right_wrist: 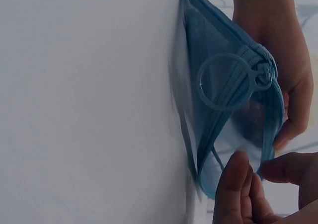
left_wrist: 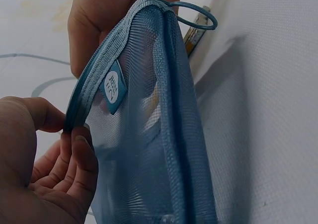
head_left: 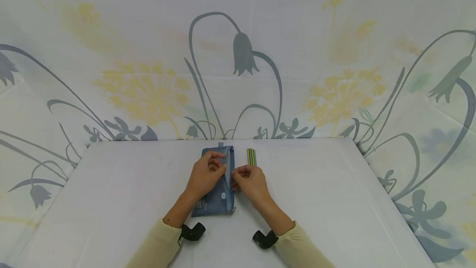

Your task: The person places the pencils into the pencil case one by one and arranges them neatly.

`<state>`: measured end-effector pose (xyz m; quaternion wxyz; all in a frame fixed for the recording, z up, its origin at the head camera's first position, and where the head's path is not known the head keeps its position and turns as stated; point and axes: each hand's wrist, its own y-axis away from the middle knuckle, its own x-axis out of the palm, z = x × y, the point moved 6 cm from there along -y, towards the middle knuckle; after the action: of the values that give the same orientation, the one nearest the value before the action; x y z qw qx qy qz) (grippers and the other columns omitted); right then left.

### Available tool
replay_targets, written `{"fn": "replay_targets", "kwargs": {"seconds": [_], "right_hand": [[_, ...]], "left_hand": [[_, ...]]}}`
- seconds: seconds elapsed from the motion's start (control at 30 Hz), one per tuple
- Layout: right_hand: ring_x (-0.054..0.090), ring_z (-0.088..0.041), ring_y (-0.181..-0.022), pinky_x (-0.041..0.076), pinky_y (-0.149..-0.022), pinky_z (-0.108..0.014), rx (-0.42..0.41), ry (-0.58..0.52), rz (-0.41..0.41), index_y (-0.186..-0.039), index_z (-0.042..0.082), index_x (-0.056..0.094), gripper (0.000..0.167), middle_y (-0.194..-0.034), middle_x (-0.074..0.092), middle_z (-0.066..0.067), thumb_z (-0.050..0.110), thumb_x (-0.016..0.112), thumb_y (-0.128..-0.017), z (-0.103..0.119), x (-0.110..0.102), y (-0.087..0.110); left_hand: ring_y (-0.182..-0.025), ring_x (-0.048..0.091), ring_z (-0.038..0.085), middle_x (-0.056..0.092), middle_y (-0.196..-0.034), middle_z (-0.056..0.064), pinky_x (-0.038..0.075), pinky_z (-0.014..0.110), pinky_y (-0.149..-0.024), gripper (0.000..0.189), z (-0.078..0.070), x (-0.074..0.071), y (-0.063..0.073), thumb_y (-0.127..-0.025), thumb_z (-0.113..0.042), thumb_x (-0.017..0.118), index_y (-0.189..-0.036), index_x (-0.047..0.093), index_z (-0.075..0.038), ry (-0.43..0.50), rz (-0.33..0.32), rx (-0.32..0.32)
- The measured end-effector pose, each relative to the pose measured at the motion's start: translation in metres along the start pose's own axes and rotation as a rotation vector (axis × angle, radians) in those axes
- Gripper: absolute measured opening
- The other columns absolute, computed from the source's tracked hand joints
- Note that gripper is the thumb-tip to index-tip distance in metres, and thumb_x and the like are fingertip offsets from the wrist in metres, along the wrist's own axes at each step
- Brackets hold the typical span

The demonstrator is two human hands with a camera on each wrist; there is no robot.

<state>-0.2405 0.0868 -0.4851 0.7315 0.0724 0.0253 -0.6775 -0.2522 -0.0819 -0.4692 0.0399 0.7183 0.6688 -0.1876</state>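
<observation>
A blue mesh zipper pouch [head_left: 215,202] lies lengthwise on the white table, with a round white-marked tag [left_wrist: 114,87] on its side. Its zipper edge gapes apart in the right wrist view, where the ring-shaped zipper pull [right_wrist: 202,87] hangs at one end. My left hand [head_left: 206,175] lies over the pouch and pinches one zipper edge between thumb and fingers. At the pouch's right side, my right hand [head_left: 253,185] pinches the rim of the mouth with thumb and fingertips. Thin yellow, green and blue sticks [head_left: 251,157] lie just beyond the right hand.
The white table [head_left: 316,202] extends to both sides and meets a flower-printed cloth [head_left: 163,44] at the back. Black wrist-worn camera mounts [head_left: 193,232] sit below each hand, close to the cream sleeves [head_left: 158,245].
</observation>
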Motion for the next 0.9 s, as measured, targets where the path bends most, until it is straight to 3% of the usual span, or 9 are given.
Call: {"fn": "replay_targets", "kwargs": {"seconds": [0.4,0.73,0.9], "right_hand": [[0.069,-0.014,-0.064,0.058,-0.059,-0.027,-0.144,0.252,-0.098,-0.100,0.001,0.073,0.010,-0.083,0.070,-0.009,0.003,0.067,-0.093,0.008,-0.027,-0.011],[0.064,-0.014,-0.071,0.053,-0.064,-0.027,-0.182,0.401,-0.182,-0.096,0.004,0.075,0.007,-0.084,0.071,-0.006,0.006,0.071,-0.090,0.011,-0.052,-0.016],[0.064,-0.015,-0.071,0.052,-0.064,-0.028,-0.149,0.464,-0.207,-0.097,0.003,0.075,0.009,-0.083,0.071,-0.006,0.010,0.074,-0.091,0.006,-0.062,-0.021]], "left_hand": [[-0.077,0.063,0.017,0.068,-0.092,0.006,0.050,0.026,-0.071,0.030,0.001,-0.001,-0.001,-0.097,-0.007,0.074,-0.126,0.067,-0.003,0.006,-0.006,-0.011],[-0.078,0.062,0.018,0.067,-0.092,0.007,0.050,0.026,-0.072,0.029,0.001,-0.001,0.000,-0.098,-0.008,0.073,-0.126,0.067,-0.004,0.017,0.002,-0.021],[-0.079,0.062,0.018,0.067,-0.093,0.007,0.051,0.027,-0.072,0.029,0.000,-0.001,-0.001,-0.098,-0.008,0.073,-0.126,0.067,-0.004,0.016,0.006,-0.018]]}}
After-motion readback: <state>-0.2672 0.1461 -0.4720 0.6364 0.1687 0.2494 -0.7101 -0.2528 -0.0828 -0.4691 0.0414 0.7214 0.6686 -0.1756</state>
